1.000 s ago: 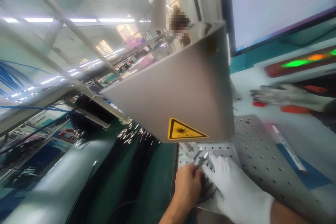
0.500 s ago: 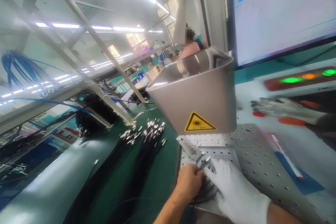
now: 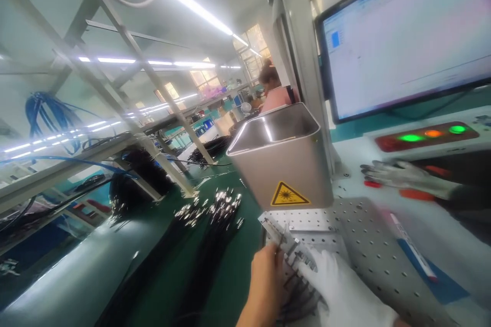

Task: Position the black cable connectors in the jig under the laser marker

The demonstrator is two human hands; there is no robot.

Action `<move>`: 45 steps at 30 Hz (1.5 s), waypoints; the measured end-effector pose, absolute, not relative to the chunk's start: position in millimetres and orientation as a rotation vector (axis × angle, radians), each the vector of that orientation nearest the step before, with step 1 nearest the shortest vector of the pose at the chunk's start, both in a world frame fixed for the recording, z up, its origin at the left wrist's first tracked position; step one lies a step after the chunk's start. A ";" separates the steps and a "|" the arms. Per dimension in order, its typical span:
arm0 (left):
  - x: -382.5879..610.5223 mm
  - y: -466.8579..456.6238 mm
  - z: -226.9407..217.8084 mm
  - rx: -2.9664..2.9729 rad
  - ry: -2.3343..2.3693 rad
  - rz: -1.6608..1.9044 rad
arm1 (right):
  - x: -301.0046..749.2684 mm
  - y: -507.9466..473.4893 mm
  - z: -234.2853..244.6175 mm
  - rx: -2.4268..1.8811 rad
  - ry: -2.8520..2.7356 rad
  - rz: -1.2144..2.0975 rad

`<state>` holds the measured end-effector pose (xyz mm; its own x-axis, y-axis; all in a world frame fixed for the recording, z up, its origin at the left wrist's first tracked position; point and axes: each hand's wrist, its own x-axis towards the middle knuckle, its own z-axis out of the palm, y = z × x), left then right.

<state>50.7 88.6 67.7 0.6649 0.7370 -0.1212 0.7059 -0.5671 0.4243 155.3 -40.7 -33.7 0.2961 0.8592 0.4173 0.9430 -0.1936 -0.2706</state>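
The bare left hand (image 3: pixel 264 278) pinches a small metal plug (image 3: pixel 283 237) on the slotted holder (image 3: pixel 287 242), just below the metal hood (image 3: pixel 282 156). The gloved right hand (image 3: pixel 339 291) lies open on the black cables (image 3: pixel 297 299) on the holed plate (image 3: pixel 378 250).

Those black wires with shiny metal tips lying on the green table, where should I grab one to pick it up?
Probably by the black cord just behind the tip, pinched from above. The black cables lie flat on the green table in a long bundle, silver tips fanned out at the far end, so single cords are easiest to separate there. The tips themselves look small and slippery.
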 end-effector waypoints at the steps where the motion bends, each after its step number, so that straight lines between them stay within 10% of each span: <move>1: 47.8 89.6 69.2 2.364 1.085 0.147 | 155.9 -42.1 -35.4 -2.090 -1.622 -0.272; 45: 56.2 89.4 64.9 2.763 0.998 -0.545 | 158.4 -28.5 -34.7 -2.080 -1.597 -0.253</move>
